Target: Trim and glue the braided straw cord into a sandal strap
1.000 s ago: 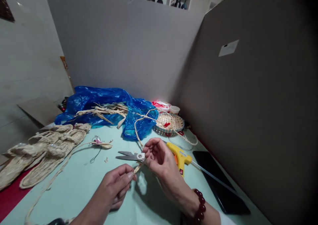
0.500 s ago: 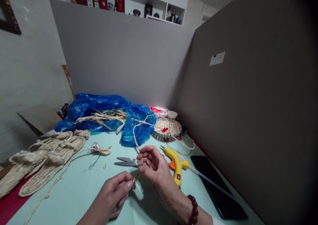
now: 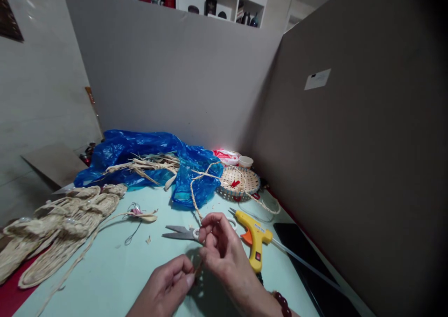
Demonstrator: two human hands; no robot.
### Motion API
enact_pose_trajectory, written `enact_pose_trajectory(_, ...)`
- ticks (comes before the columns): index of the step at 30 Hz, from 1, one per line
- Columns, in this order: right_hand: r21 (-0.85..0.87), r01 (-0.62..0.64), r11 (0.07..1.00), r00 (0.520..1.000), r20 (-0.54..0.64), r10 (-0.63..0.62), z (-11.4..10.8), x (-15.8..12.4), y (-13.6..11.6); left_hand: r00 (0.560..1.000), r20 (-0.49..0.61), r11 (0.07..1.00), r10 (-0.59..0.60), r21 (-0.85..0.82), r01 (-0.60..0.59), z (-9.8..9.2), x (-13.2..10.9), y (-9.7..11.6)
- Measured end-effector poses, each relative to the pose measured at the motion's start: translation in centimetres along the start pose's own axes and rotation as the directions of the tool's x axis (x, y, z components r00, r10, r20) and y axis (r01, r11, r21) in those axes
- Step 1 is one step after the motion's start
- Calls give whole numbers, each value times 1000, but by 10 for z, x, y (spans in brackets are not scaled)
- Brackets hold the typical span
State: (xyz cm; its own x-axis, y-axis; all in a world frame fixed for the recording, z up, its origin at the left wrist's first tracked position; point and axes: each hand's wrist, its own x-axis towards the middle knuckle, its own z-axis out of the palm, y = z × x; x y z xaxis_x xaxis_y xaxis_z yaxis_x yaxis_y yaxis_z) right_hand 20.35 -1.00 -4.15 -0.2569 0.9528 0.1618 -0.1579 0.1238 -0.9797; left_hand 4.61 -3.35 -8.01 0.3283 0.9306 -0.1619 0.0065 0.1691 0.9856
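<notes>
Two hands are meeting low over the surface [image 3: 105, 270], on the near side of the scissors [image 3: 180, 233]. Left hand [image 3: 171, 284] is pinching the cord [image 3: 193, 198] end btwn thumb & forefinger, nearer the camera than the scissors. Right hand [image 3: 219, 249] is closing its fingertips on the same cord a bit higher, right at the scissors' handle end & partly covering it. Both are clamped on the cord, w/ a short stretch running btwn them.

From the right hand the cord is rising past the scissors' handles, going back onto the bag [image 3: 140, 151] beyond the scissors, then looping off right over the basket [image 3: 241, 182].

Scissors are lying flat, blades pointing left. Glue gun [image 3: 255, 240] is lying just right of the scissors, nozzle pointing back-left. Black slab [image 3: 304, 247] is lying further right of the scissors, past the gun. Sandals [image 3: 59, 219] are sitting well left of the scissors. Straw scrap [image 3: 142, 213] w/ a pink bit is lying left of the blade tips. Cup [image 3: 245, 161] is standing far back-right of the scissors, behind the basket.
</notes>
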Motion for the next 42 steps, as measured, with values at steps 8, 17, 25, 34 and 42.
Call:
enact_pose_trajectory(8, -18, -15, 1000, 999, -29, 15, 0, 1, -1, 999, -16, 999, 35, 24, -34, 1, 0, 1)
enact_pose_trajectory(17, 59, -9, 998, 998, -54, 12, 0, 5, 2, 998, -20, 998, 52, 34, -52, 3, 1, 2)
enact_pose_trajectory(25, 79, -6, 997, 997, -74, 11, 0, 3, 8, 998, -5, 995, 65, 71, -65, 1, 0, -6)
enact_pose_trajectory(34, 168, -61, 984, 998, -12, 64, -1, 2, 13, 998, 4, 995, 55, 83, -55, 0, 3, -6)
enact_pose_trajectory(42, 247, -148, 958, 988, -1, 152, 0, 1, 8, 1000, 6, 996, 23, 84, -24, -1, 0, -1)
